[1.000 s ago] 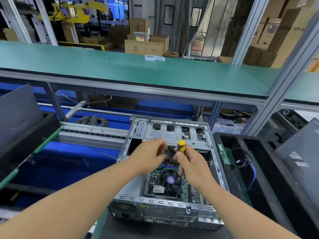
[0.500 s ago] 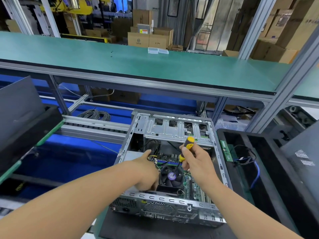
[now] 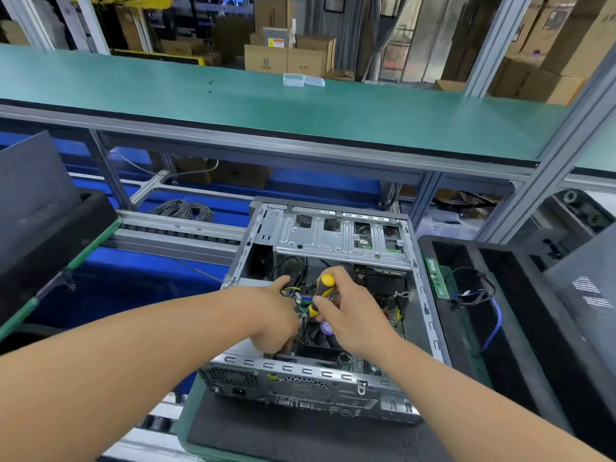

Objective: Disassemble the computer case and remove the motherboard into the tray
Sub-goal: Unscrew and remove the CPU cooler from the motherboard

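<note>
Your right hand [image 3: 353, 315] grips the screwdriver [image 3: 320, 293]; your left hand [image 3: 276, 315] reaches into the case [image 3: 333, 235], fingers hidden. The motherboard [image 3: 395, 320] sits inside, left of the tray [image 3: 466, 328]. It looks stiff but fragile: lift by its edges.

The computer case [image 3: 336, 235] is bare, dull-silver stamped sheet metal, the screwdriver [image 3: 321, 292] handle glossy yellow-and-black plastic, the tray [image 3: 520, 295] matt black plastic, the shelf [image 3: 233, 105] a smooth matt green mat, its frame [image 3: 520, 208] brushed aluminium.

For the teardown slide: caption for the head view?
Right hand holds a yellow-black screwdriver inside the open computer case; left hand reaches in alongside.
</note>
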